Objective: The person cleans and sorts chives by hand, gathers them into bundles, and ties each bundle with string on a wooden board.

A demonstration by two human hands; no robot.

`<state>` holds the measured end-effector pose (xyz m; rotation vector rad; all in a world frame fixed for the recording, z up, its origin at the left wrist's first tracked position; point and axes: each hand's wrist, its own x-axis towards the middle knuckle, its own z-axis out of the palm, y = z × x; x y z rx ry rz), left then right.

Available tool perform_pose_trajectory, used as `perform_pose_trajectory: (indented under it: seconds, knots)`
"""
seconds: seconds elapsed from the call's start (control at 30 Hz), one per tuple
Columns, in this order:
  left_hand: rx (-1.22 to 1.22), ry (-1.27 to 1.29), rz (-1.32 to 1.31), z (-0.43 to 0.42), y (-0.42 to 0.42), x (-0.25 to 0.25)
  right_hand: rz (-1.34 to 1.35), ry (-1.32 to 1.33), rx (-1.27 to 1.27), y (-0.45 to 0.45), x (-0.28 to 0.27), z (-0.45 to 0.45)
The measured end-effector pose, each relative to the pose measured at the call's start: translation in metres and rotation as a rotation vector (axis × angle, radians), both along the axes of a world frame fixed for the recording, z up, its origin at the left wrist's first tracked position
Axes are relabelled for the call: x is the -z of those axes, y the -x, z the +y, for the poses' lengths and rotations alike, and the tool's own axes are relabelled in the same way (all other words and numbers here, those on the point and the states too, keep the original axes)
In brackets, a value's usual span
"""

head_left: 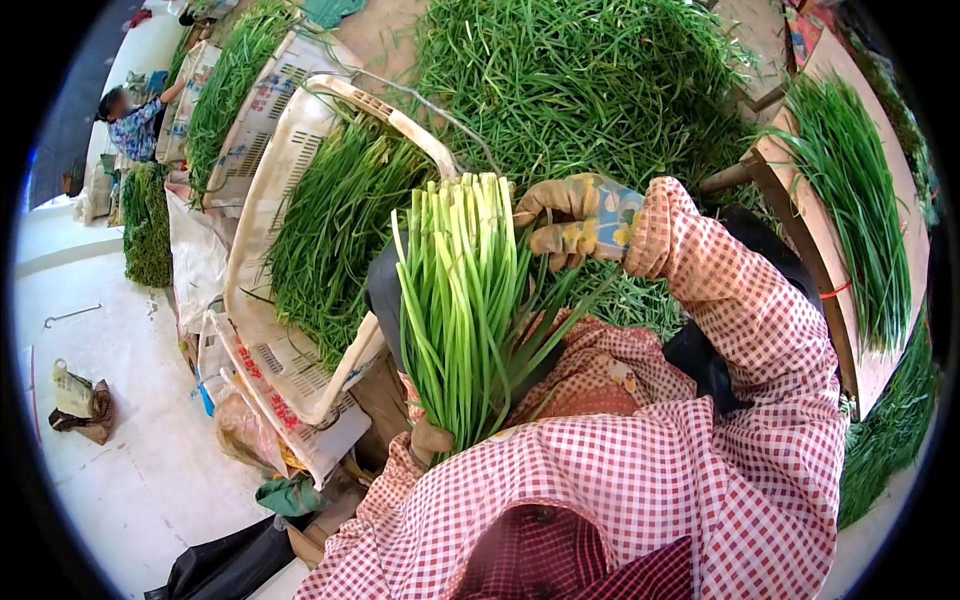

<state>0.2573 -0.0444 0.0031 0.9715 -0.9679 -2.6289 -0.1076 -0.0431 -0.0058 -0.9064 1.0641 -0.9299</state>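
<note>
A thick bunch of garlic chives (pixel 460 290) stands in front of my chest, its pale cut ends level at the top and its green leaves hanging down. My left hand (pixel 432 438), gloved, is closed around the lower left side of the leaves; most of its fingers are hidden behind them. At the upper right edge of the bunch is my right hand (pixel 570 218), in a tan and blue glove. Its fingers are curled together, with the fingertips at the outer stalks. Whatever is pinched there is too small to make out.
A white plastic crate (pixel 240 270) with loose chives stands to the left. Beyond my hands lies a big heap of chives (pixel 580 90). On the right, a tied bundle (pixel 850 200) rests on a wooden board (pixel 805 225). Another person (pixel 138 125) is at the far left.
</note>
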Motion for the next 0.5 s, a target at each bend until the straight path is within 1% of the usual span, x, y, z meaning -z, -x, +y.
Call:
perform_pose_trajectory:
  seconds: [0.03,0.07,0.1,0.17,0.2,0.23,0.27,0.33,0.37,0.4,0.47,0.5]
  knots:
    - [0.001,-0.002,-0.003,0.001,0.0,0.0,0.076,0.013,0.026,-0.001,-0.004,0.001]
    - [0.0,-0.004,-0.006,0.001,-0.001,-0.001,0.07,0.01,0.028,0.004,0.015,-0.008]
    - [0.001,-0.005,-0.008,0.001,-0.001,-0.002,-0.255,-0.116,-0.05,0.014,0.048,-0.024]
    - [-0.001,-0.003,-0.018,0.001,0.0,-0.003,-0.576,0.223,-0.027,0.024,0.06,-0.021]
    - [0.002,-0.004,-0.02,0.001,0.001,-0.004,-0.286,0.338,0.068,0.034,0.042,-0.023]
    - [0.001,0.001,-0.021,0.002,0.001,-0.005,0.041,0.085,0.326,0.04,0.022,-0.027]
    - [-0.001,0.002,-0.021,0.002,0.001,-0.005,0.276,-0.237,0.539,0.044,-0.008,-0.033]
    - [-0.001,0.002,-0.019,0.002,0.002,-0.006,0.722,-0.099,0.81,0.099,0.029,-0.03]
    - [-0.001,0.002,-0.015,0.002,0.001,-0.005,0.84,-0.126,0.866,0.13,0.054,-0.022]
    - [-0.001,0.002,-0.012,0.003,0.001,-0.005,0.776,-0.246,0.903,0.144,0.059,-0.012]
    - [-0.003,0.001,-0.009,0.003,-0.001,-0.005,1.25,-0.142,0.698,0.127,0.072,0.021]
    - [-0.007,-0.005,-0.001,0.002,-0.004,-0.004,0.882,-0.295,0.547,0.112,0.056,0.032]
